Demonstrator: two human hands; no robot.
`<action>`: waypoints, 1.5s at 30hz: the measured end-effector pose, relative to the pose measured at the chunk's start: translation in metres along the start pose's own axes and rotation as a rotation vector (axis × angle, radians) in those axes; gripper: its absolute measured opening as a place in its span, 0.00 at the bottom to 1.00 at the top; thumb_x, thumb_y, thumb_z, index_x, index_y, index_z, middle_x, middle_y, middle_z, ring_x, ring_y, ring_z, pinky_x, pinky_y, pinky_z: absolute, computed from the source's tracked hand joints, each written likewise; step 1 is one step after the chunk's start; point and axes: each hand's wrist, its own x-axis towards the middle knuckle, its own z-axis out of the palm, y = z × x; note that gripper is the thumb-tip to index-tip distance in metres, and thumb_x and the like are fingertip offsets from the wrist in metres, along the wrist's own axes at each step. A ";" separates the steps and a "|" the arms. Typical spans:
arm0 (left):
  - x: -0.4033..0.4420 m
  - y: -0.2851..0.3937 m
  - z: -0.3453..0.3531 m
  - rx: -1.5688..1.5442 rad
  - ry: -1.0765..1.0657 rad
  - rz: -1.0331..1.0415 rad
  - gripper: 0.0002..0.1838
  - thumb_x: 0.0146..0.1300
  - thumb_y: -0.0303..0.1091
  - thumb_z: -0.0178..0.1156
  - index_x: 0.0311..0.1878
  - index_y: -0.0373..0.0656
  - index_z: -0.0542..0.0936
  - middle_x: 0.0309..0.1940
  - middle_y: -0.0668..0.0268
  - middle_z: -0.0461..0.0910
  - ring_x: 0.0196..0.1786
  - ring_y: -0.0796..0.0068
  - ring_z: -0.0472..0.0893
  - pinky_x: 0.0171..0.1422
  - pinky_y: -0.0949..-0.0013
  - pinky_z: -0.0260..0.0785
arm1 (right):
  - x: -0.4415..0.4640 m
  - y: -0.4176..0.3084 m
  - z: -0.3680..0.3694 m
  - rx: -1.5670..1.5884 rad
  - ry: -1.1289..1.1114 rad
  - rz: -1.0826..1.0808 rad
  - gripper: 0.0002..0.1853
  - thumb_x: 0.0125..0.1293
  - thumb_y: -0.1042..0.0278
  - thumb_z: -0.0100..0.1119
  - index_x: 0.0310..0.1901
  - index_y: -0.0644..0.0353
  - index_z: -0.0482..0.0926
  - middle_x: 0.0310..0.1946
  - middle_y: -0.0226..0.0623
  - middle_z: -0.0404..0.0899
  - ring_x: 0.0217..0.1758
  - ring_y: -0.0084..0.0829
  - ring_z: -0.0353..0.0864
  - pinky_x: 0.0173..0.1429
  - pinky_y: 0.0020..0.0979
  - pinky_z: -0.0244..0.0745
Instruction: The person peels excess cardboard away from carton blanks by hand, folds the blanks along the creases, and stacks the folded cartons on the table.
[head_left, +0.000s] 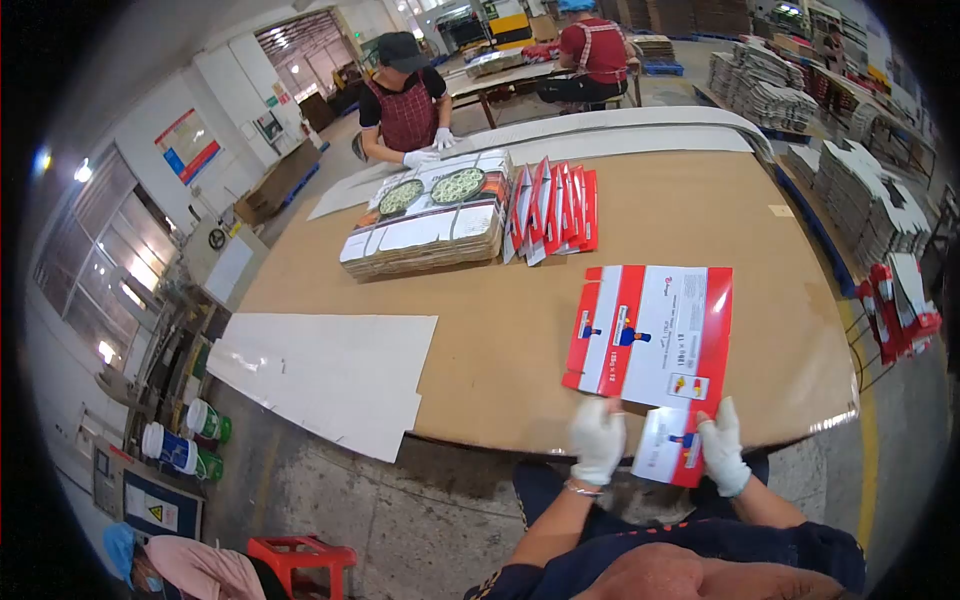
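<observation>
Red-and-white printed carton blank (655,330) laid flat at the near edge of the brown-topped table (500,350).
Blue figures (632,332) are printed on white panels; its overhanging flap (660,445) is gripped by the gloved right hand (722,450); the left's (597,440) grip cannot be told.

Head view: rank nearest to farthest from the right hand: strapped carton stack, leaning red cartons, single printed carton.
1. Single printed carton, touching the right hand.
2. Leaning red cartons, beyond it, farther left.
3. Strapped carton stack, left of those.
</observation>
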 end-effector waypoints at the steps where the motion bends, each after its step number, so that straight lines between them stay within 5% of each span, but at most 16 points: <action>1: 0.014 -0.013 -0.017 0.047 0.063 -0.097 0.10 0.65 0.32 0.64 0.30 0.38 0.78 0.25 0.54 0.77 0.28 0.54 0.77 0.34 0.57 0.67 | 0.022 0.004 -0.008 0.001 0.004 -0.007 0.17 0.71 0.82 0.49 0.61 0.65 0.67 0.56 0.42 0.77 0.57 0.29 0.77 0.62 0.34 0.75; 2: 0.017 -0.027 -0.037 0.058 0.088 -0.312 0.12 0.66 0.33 0.63 0.29 0.37 0.77 0.22 0.55 0.74 0.27 0.62 0.74 0.34 0.60 0.66 | 0.046 0.019 -0.030 -0.047 -0.037 0.015 0.16 0.71 0.83 0.48 0.60 0.65 0.68 0.55 0.41 0.78 0.55 0.29 0.78 0.60 0.33 0.76; 5: -0.046 -0.072 -0.095 0.021 -0.026 -0.341 0.15 0.70 0.37 0.59 0.27 0.41 0.77 0.20 0.53 0.73 0.24 0.46 0.73 0.30 0.52 0.63 | 0.120 0.020 -0.092 -0.301 -0.172 0.221 0.23 0.67 0.83 0.54 0.63 0.69 0.66 0.53 0.41 0.80 0.54 0.28 0.79 0.58 0.31 0.77; 10: -0.096 -0.152 -0.096 0.045 -0.059 -1.013 0.12 0.70 0.36 0.58 0.32 0.40 0.75 0.26 0.52 0.71 0.30 0.47 0.71 0.35 0.52 0.61 | 0.284 0.030 -0.085 -0.244 -0.089 0.107 0.35 0.61 0.88 0.47 0.72 0.73 0.59 0.58 0.45 0.79 0.57 0.28 0.80 0.60 0.30 0.76; 12: -0.087 -0.177 -0.099 0.064 -0.051 -1.113 0.11 0.71 0.36 0.58 0.34 0.39 0.74 0.28 0.52 0.71 0.32 0.47 0.70 0.37 0.52 0.60 | 0.356 0.007 -0.034 -0.380 -0.088 0.090 0.32 0.62 0.85 0.47 0.71 0.70 0.64 0.52 0.42 0.82 0.50 0.26 0.81 0.53 0.29 0.79; 15: -0.076 -0.205 -0.104 0.074 -0.041 -1.207 0.10 0.71 0.36 0.57 0.37 0.39 0.73 0.31 0.51 0.70 0.36 0.48 0.69 0.40 0.52 0.59 | 0.483 0.062 0.016 -0.363 -0.004 0.034 0.23 0.65 0.79 0.50 0.63 0.68 0.71 0.31 0.36 0.80 0.20 0.21 0.73 0.20 0.28 0.67; 17: -0.067 -0.219 -0.109 0.078 -0.034 -1.236 0.10 0.71 0.36 0.57 0.39 0.39 0.72 0.34 0.51 0.69 0.38 0.48 0.68 0.42 0.53 0.58 | 0.524 0.067 0.084 -0.362 -0.017 0.029 0.13 0.65 0.79 0.52 0.52 0.67 0.74 0.26 0.35 0.78 0.15 0.22 0.70 0.15 0.30 0.64; 19: -0.059 -0.231 -0.116 0.081 -0.029 -1.257 0.10 0.71 0.36 0.56 0.41 0.38 0.71 0.36 0.51 0.69 0.40 0.48 0.67 0.45 0.53 0.58 | 0.529 0.054 0.152 -0.318 -0.083 0.049 0.09 0.65 0.76 0.56 0.46 0.67 0.74 0.33 0.39 0.81 0.33 0.29 0.80 0.38 0.33 0.78; 21: -0.050 -0.240 -0.124 0.080 -0.025 -1.263 0.11 0.71 0.36 0.56 0.43 0.38 0.71 0.38 0.51 0.68 0.42 0.48 0.67 0.47 0.53 0.57 | 0.542 0.072 0.186 -0.557 -0.158 0.096 0.08 0.67 0.70 0.56 0.43 0.65 0.74 0.35 0.40 0.80 0.39 0.32 0.79 0.46 0.37 0.76; 27: -0.032 -0.261 -0.156 0.071 0.037 -1.288 0.13 0.72 0.36 0.55 0.49 0.37 0.68 0.45 0.50 0.66 0.49 0.49 0.64 0.53 0.53 0.55 | 0.578 0.083 0.174 -0.333 -0.232 0.124 0.11 0.66 0.60 0.53 0.36 0.60 0.71 0.33 0.33 0.73 0.37 0.27 0.71 0.42 0.33 0.68; 28: -0.029 -0.266 -0.160 0.068 0.053 -1.292 0.13 0.72 0.36 0.55 0.50 0.37 0.68 0.46 0.50 0.66 0.50 0.49 0.64 0.54 0.53 0.54 | 0.588 0.077 0.182 -0.305 -0.251 0.251 0.24 0.66 0.50 0.58 0.52 0.63 0.73 0.46 0.37 0.77 0.50 0.30 0.75 0.51 0.35 0.72; 31: -0.028 -0.280 -0.169 0.060 0.109 -1.313 0.15 0.73 0.36 0.54 0.53 0.37 0.66 0.49 0.49 0.65 0.53 0.49 0.63 0.57 0.53 0.53 | 0.563 0.047 0.264 -0.349 -0.171 0.143 0.47 0.65 0.39 0.61 0.73 0.68 0.57 0.59 0.44 0.74 0.62 0.33 0.74 0.60 0.36 0.74; 32: -0.029 -0.285 -0.174 0.059 0.124 -1.323 0.15 0.73 0.36 0.54 0.54 0.36 0.66 0.50 0.49 0.65 0.54 0.50 0.62 0.58 0.53 0.53 | 0.564 0.041 0.279 -0.339 -0.306 0.175 0.61 0.64 0.33 0.62 0.78 0.69 0.35 0.67 0.48 0.69 0.67 0.35 0.74 0.66 0.36 0.73; 39: -0.041 -0.315 -0.210 0.075 0.174 -1.420 0.20 0.73 0.36 0.52 0.61 0.35 0.63 0.58 0.48 0.62 0.62 0.50 0.60 0.66 0.54 0.51 | 0.534 0.039 0.350 -0.090 -0.223 0.250 0.51 0.68 0.39 0.62 0.78 0.62 0.45 0.55 0.39 0.75 0.50 0.26 0.77 0.46 0.30 0.79; 42: -0.051 -0.326 -0.221 0.091 0.182 -1.447 0.22 0.74 0.36 0.52 0.64 0.35 0.62 0.62 0.48 0.61 0.66 0.51 0.59 0.69 0.54 0.49 | 0.544 0.043 0.342 -0.147 -0.341 0.260 0.37 0.69 0.40 0.60 0.67 0.59 0.62 0.54 0.39 0.74 0.53 0.27 0.76 0.54 0.33 0.77; 45: -0.072 -0.326 -0.231 0.124 0.197 -1.479 0.24 0.74 0.36 0.51 0.67 0.34 0.61 0.65 0.47 0.61 0.69 0.51 0.57 0.72 0.54 0.48 | 0.551 0.075 0.319 -0.026 -0.348 0.220 0.41 0.72 0.39 0.56 0.76 0.58 0.56 0.66 0.40 0.70 0.67 0.31 0.70 0.70 0.34 0.67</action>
